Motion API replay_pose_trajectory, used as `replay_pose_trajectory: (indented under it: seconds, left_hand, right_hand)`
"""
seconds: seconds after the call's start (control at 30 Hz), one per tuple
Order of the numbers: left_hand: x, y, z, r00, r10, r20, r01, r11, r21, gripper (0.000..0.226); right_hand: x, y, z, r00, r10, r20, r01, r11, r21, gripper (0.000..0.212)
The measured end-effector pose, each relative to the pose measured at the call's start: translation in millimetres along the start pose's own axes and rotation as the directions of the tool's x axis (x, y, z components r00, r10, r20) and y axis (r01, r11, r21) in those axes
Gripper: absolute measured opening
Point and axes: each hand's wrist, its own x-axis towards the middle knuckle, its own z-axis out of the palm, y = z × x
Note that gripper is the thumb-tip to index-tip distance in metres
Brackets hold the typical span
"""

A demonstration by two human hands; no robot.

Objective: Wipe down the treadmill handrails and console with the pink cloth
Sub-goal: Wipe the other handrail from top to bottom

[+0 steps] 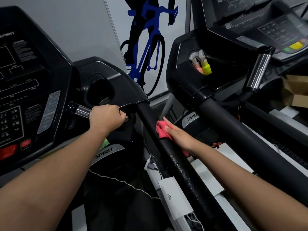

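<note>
— At nine o'clock from the centre of the view, what is the left hand (107, 118) doing?

— It is closed in a fist round the short chrome grip bar (81, 111) that juts out beside the console (25, 80), knuckles up.

— And the right hand (179, 136)?

— It is at four o'clock from the centre. Its fingers are straight and together, lying flat on the pink cloth (162, 132) and pressing it onto the black handrail (181, 165).

— How does the cloth lie?

— It is bunched on top of the rail. It shows past the fingertips toward ten o'clock, and a scrap peeks out under the wrist at five o'clock. Whether it wraps round the far side, I cannot tell.

— What about the rail itself?

— It slants from the console's end at twelve o'clock down to five o'clock. Water droplets (184, 175) bead on it just below the hand.

— Farther out?

— A cup holder (100, 92) sits at eleven o'clock from the left hand. At two o'clock a second treadmill (233, 124) holds two spray bottles (202, 64), one pink and one yellow, in its tray. A blue cyclist decal (146, 47) fills the wall at twelve o'clock, and cardboard boxes (296, 90) sit at three o'clock.
</note>
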Motion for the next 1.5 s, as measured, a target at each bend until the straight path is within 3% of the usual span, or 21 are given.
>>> replay_pose_trajectory:
  seconds: [0.07, 0.17, 0.23, 0.27, 0.33, 0.4, 0.47, 0.53, 0.63, 0.7, 0.83, 0.93, 1.07, 1.17, 1.27, 1.37, 1.43, 1.5]
  left_hand:
    - [0, 1, 0, 1.0, -0.001, -0.003, 0.001, 1.0, -0.001, 0.034]
    - [0, 0, 0, 1.0, 0.005, -0.007, -0.005, 1.0, 0.004, 0.035]
    - [-1, -1, 0, 1.0, 0.012, -0.006, -0.012, 1.0, 0.008, 0.036]
    - [-1, -1, 0, 1.0, 0.017, -0.005, -0.017, 1.0, 0.011, 0.037]
    - [-1, -2, 0, 1.0, 0.023, -0.001, -0.023, 1.0, 0.02, 0.037]
    - [-2, -1, 0, 1.0, 0.025, 0.002, -0.026, 0.999, 0.021, 0.036]
    - [0, 0, 1, 1.0, 0.017, 0.003, -0.017, 1.0, 0.01, 0.035]
    - [1, 0, 1, 1.0, 0.012, 0.006, -0.012, 1.0, 0.004, 0.034]
    - [1, 0, 2, 1.0, 0.009, 0.002, -0.009, 1.0, -0.008, 0.034]
    - [1, 0, 2, 1.0, 0.013, -0.005, -0.013, 1.0, -0.007, 0.034]
    - [0, 0, 2, 1.0, 0.018, -0.015, -0.018, 1.0, -0.015, 0.033]
    - [-1, 0, 1, 0.999, 0.025, -0.04, -0.026, 0.999, -0.029, 0.033]
    - [0, 0, 1, 0.998, 0.029, -0.06, -0.03, 0.999, -0.014, 0.032]
    - [-1, 0, 2, 0.996, 0.022, -0.086, -0.024, 1.0, -0.016, 0.032]
    - [-1, 1, 2, 0.996, 0.013, -0.083, -0.014, 1.0, -0.013, 0.032]
    - [-1, 2, 0, 0.999, 0.013, -0.05, -0.013, 1.0, 0.002, 0.033]
    - [-1, 1, 0, 0.999, 0.01, -0.03, -0.01, 1.0, -0.001, 0.032]
    - [-1, 1, 0, 1.0, 0.003, -0.024, -0.004, 1.0, -0.004, 0.032]
  right_hand:
    - [14, -9, 8, 0.999, -0.016, -0.034, 0.008, 0.973, -0.233, 0.055]
    - [8, -20, 22, 0.996, -0.086, -0.009, 0.056, 0.72, -0.691, 0.052]
    - [-7, -18, 27, 0.987, -0.143, 0.069, 0.141, 0.586, -0.798, 0.05]
    - [-15, -16, 26, 0.982, -0.156, 0.11, 0.182, 0.585, -0.79, 0.05]
    - [-19, -6, 14, 0.969, -0.201, 0.141, 0.245, 0.745, -0.62, 0.05]
    - [-16, 2, 3, 0.974, -0.211, 0.086, 0.228, 0.923, -0.309, 0.05]
    - [-6, 4, 0, 0.992, -0.112, 0.048, 0.11, 0.993, 0.045, 0.05]
    - [10, 3, 1, 0.999, -0.018, 0.037, 0.008, 0.969, 0.246, 0.047]
    - [35, -7, -4, 0.983, 0.181, 0.038, -0.183, 0.923, 0.339, 0.032]
    - [47, -12, -9, 0.94, 0.333, 0.07, -0.33, 0.844, 0.423, 0.036]
    - [61, -6, -4, 0.922, 0.341, 0.183, -0.38, 0.702, 0.602, 0.052]
    - [48, 9, 8, 0.887, 0.37, 0.276, -0.456, 0.614, 0.644, 0.069]
    - [36, 45, 8, 0.842, 0.425, 0.333, -0.532, 0.553, 0.641, 0.062]
    - [24, 44, -5, 0.842, 0.422, 0.336, -0.539, 0.611, 0.58, 0.063]
    - [28, 36, -13, 0.887, 0.418, 0.196, -0.452, 0.701, 0.552, 0.052]
    - [35, 14, -8, 0.937, 0.321, 0.14, -0.348, 0.814, 0.465, 0.033]
    - [43, -2, 0, 0.981, 0.19, 0.048, -0.195, 0.922, 0.334, 0.027]
    - [47, -19, 8, 0.998, 0.042, -0.047, -0.041, 0.999, 0.036, 0.038]
